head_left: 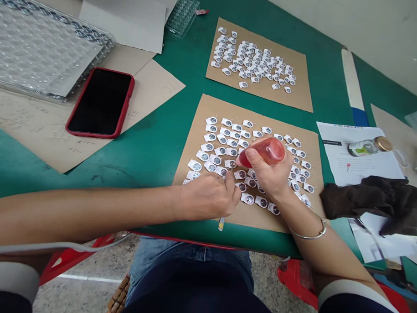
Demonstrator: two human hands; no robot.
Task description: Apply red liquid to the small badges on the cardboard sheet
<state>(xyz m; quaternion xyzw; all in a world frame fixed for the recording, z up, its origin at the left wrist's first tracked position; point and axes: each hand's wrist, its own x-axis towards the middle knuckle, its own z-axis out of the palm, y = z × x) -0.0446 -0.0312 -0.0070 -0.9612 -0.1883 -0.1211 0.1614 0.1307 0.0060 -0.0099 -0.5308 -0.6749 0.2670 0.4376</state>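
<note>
My right hand [275, 172] is wrapped round a red squeeze bottle [268, 150], its narrow end tilted down to the left over small white pieces with round dark-ringed faces [230, 164]. Close beside it, my left hand [210, 196] is closed in a pinch on a thin tool [221, 223], whose pale yellow end sticks out below the fist. What kind of tool it is cannot be made out. Both hands are above the near brown cardboard sheet [194, 141], where many such pieces lie in loose rows. The hands hide some of them.
A second cardboard sheet [302, 91] with more pieces lies behind. To the left are a red-cased phone [100, 102] and clear plastic trays [37, 48]. On the right are a small bottle [368, 146], printed papers [331, 134] and a dark cloth [370, 196].
</note>
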